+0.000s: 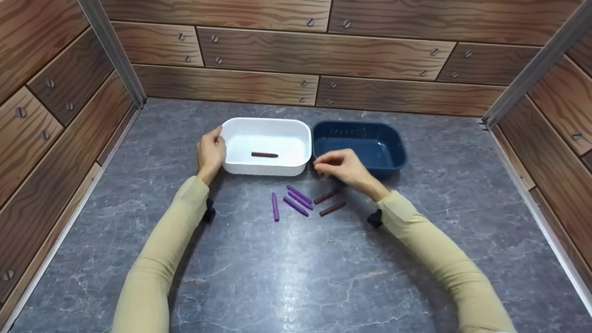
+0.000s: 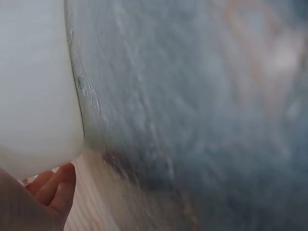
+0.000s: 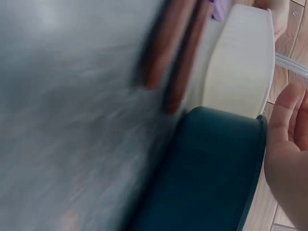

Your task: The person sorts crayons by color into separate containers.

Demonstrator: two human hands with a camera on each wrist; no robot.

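Note:
My left hand (image 1: 211, 151) holds the left end of a white plastic tub (image 1: 268, 169), fingers against its outer side. In the left wrist view the fingertips lie at the tub's lower corner. A dark brown crayon (image 1: 264, 155) lies inside that tub. My right hand (image 1: 347, 169) hovers over the front left rim of a navy blue tub (image 1: 393, 170), thumb and fingers bent toward each other, with nothing showing between them. Below the hands lie several purple crayons (image 1: 296, 205), plus a brown crayon (image 1: 333, 209) and another brown crayon (image 1: 325, 197).
Both tubs stand side by side on a grey marbled tabletop (image 1: 296, 277). Wood-patterned panels (image 1: 259, 48) close off the back and both sides, with metal posts (image 1: 115, 51) in the corners. One purple crayon (image 1: 275, 206) lies apart, left of the others.

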